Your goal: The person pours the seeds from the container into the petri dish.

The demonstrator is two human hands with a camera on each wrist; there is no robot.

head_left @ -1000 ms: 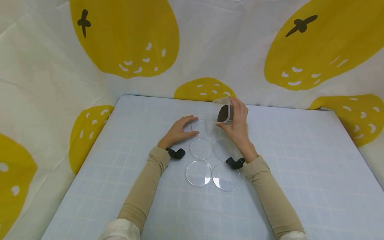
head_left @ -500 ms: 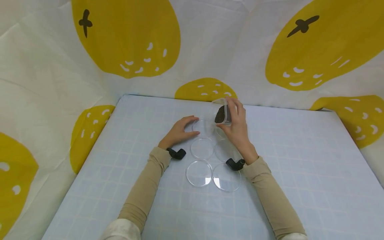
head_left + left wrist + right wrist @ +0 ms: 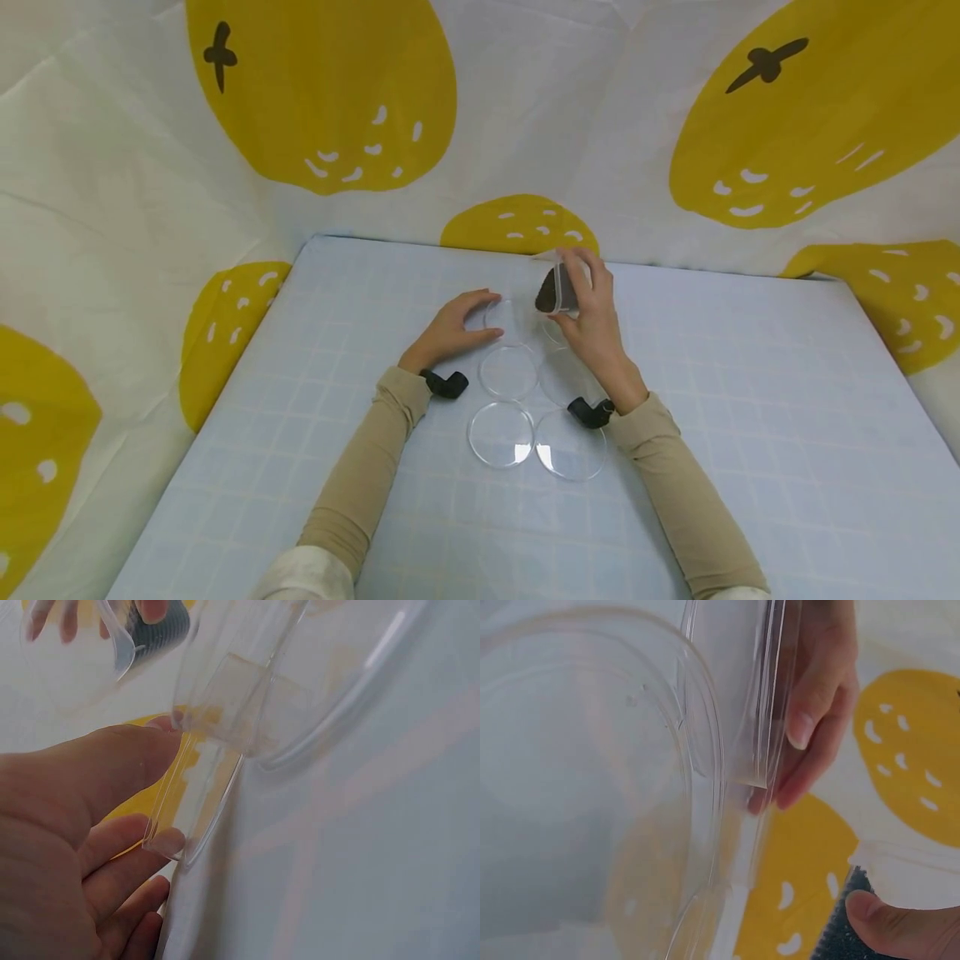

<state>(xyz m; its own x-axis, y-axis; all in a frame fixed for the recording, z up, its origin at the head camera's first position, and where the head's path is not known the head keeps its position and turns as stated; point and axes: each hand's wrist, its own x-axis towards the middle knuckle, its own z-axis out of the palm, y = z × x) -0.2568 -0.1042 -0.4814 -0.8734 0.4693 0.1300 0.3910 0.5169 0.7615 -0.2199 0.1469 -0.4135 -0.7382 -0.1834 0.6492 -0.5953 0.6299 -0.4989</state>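
In the head view, my left hand holds a clear round petri dish by its rim, thumb on the near side and fingers on the far side. The left wrist view has the thumb and fingertips against the dish's clear wall. My right hand grips a clear plastic tub of dark, fine-grained material. The tub is tipped with its mouth to the left, above a dish partly hidden by that hand. In the right wrist view, the right thumb lies on the tub.
More clear dishes stand in two columns nearer the person: a middle pair and a front pair. They sit close together on a pale blue checked tabletop. A white cloth with yellow fruit shapes hangs behind.
My right hand has tilted the tub further to the left and lowered it a little, and the dark material has shifted toward its mouth. The left hand stays at its dish.
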